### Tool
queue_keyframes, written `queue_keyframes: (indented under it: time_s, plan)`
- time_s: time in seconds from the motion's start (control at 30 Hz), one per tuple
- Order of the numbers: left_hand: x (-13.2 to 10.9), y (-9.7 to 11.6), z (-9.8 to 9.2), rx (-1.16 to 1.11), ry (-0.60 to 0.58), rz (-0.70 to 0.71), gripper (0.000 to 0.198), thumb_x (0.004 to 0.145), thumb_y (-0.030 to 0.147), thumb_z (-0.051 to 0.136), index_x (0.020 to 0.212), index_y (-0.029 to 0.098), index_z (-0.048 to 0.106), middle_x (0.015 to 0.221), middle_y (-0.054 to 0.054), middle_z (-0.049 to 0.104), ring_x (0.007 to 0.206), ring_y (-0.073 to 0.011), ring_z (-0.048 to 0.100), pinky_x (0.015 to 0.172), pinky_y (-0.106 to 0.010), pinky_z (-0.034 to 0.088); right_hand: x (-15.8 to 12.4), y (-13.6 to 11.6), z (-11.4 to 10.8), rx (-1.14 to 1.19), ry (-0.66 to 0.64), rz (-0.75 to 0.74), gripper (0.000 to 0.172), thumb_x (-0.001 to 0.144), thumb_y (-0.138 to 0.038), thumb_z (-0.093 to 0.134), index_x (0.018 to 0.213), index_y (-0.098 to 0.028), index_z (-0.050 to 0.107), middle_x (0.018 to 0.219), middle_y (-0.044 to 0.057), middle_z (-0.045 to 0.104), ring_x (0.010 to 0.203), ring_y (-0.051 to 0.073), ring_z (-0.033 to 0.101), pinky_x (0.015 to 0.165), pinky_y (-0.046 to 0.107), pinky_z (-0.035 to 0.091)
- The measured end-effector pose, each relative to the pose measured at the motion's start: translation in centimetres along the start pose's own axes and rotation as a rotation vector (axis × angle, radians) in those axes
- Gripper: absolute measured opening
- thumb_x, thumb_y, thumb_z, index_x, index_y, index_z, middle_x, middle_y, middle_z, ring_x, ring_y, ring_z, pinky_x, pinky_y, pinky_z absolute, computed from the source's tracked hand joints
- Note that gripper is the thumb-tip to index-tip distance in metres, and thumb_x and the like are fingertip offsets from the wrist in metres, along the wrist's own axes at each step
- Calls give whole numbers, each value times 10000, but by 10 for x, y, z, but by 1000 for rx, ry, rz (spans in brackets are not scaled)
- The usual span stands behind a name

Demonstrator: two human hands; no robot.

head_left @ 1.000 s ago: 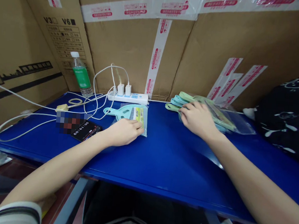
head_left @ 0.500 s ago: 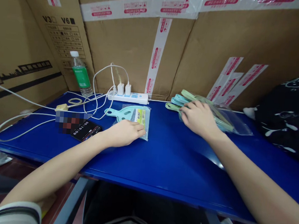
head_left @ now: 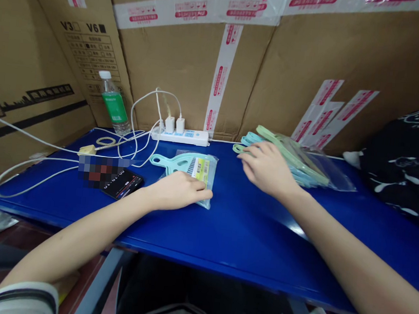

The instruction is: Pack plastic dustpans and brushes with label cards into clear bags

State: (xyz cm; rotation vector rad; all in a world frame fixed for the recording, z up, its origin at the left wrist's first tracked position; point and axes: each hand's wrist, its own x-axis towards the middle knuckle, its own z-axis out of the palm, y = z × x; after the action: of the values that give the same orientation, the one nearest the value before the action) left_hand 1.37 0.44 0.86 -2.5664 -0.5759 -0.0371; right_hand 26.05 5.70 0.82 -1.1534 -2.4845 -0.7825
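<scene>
My left hand (head_left: 179,191) lies across a clear plastic bag (head_left: 207,183) and holds it against the table. The bag contains a teal plastic dustpan (head_left: 168,162) with a looped handle and a printed yellow-and-white label. My right hand (head_left: 265,169) is spread, fingers apart, just above the loop handles of a pile of bagged pale green and teal dustpans (head_left: 297,160). It holds nothing that I can see. Part of the pile lies hidden under that hand.
A blue table (head_left: 246,238) carries a white power strip (head_left: 180,136) with two chargers, tangled white cables, a water bottle (head_left: 113,104) and a phone (head_left: 122,184). Cardboard boxes stand behind it. A dark patterned bag (head_left: 403,164) lies at the right.
My left hand has slid right, carrying the bagged dustpan with it. My right hand has drawn left and lifted slightly from the pile, whose bag has shifted a little.
</scene>
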Motion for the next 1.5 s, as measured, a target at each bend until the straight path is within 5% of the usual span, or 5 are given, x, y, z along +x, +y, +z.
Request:
queue_keyframes:
  time_s: [0.4, 0.57, 0.87, 1.2, 1.5]
  plan:
    - [0, 6, 2, -96, 213, 88, 200, 943, 115, 406, 938, 171, 598, 857, -16, 705, 786, -150, 650, 660, -261, 476, 3, -54, 3, 309, -92, -402, 265, 934, -131, 381, 948, -161, 644, 754, 56, 619, 710, 179, 522, 643, 294, 334]
    - [2, 6, -1, -118, 153, -22, 231, 935, 159, 395, 1106, 139, 549, 780, -34, 686, 673, -169, 644, 593, -281, 468, 4, -45, -2, 254, -55, -417, 234, 907, -138, 430, 822, -157, 647, 712, 57, 611, 708, 186, 517, 647, 307, 341]
    - [1, 0, 1, -82, 11, -78, 141, 897, 153, 465, 797, 163, 565, 690, -11, 635, 564, -147, 575, 514, -267, 384, 4, -40, -10, 249, -77, -431, 221, 761, -58, 458, 750, -162, 653, 879, 110, 688, 884, 242, 580, 764, 363, 410]
    - [-1, 0, -3, -225, 5, 16, 315, 916, 460, 506, 813, 169, 571, 753, -20, 638, 670, -161, 598, 557, -269, 386, 2, -29, 6, 513, -215, -99, 337, 789, -49, 397, 895, -183, 687, 877, 80, 697, 822, 202, 636, 737, 319, 477]
    - [2, 8, 4, -118, 98, 108, 165, 909, 297, 564, 791, 185, 593, 730, 16, 589, 625, -128, 548, 530, -269, 359, 3, -34, 7, 650, -212, 109, 314, 801, -97, 447, 976, -153, 702, 723, 43, 678, 619, 167, 592, 618, 293, 464]
